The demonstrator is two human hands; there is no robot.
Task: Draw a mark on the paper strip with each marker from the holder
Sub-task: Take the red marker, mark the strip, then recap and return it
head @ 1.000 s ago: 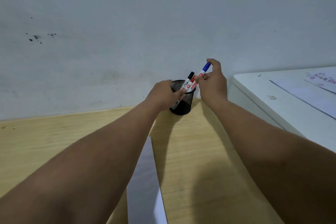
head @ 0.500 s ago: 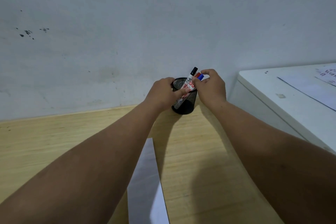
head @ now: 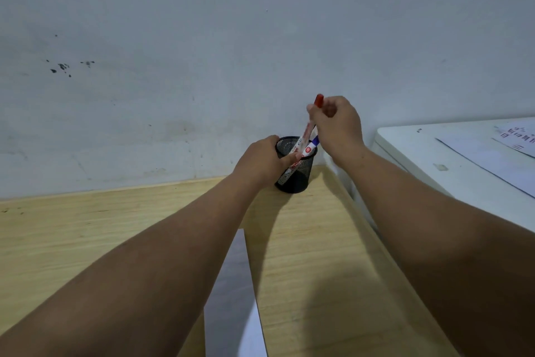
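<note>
Left hand [head: 260,162] grips holder [head: 298,180]; raised right hand [head: 338,125] pinches red marker [head: 311,122].

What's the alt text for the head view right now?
The right hand grips a red marker, its lower end in the black mesh holder, which the left hand steadies on a wooden desk. A blue marker stands in the holder; the paper strip lies between the forearms.
</note>
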